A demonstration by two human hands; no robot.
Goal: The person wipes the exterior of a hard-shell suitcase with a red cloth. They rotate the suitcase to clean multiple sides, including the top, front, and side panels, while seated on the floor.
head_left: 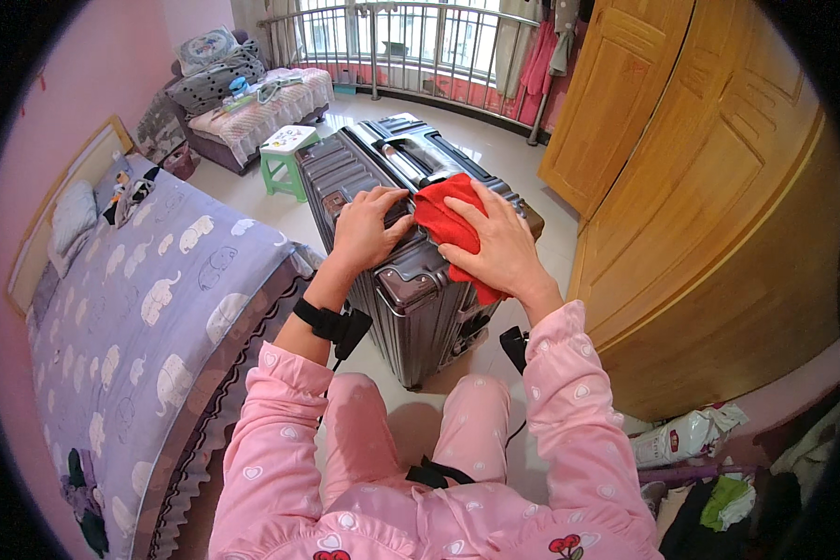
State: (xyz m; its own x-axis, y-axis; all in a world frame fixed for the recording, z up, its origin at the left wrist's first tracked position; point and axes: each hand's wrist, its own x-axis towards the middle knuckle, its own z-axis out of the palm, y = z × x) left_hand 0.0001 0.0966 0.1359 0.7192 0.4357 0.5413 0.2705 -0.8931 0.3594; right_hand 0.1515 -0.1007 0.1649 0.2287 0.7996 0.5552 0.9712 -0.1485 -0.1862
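A dark grey, ribbed hard-shell suitcase point(403, 331) stands upright in front of my knees. On its top, toward the right, my right hand point(497, 245) presses a red cloth point(448, 217) against the surface, with the fingers spread over it. Beside the cloth, my left hand point(371, 226) rests on the suitcase's left top edge, its fingers bent and apart, with nothing visible in them. Farther back on the top lies the black and silver carry handle point(415, 163). The cloth and my right hand hide part of the suitcase's top.
A bed point(159, 280) with a purple elephant-print cover fills the left. A green and white stool point(287, 154) stands behind the suitcase, near a covered sofa point(261, 107). Wooden wardrobe doors point(691, 187) rise on the right. Bags and clothes point(709, 495) lie at the lower right.
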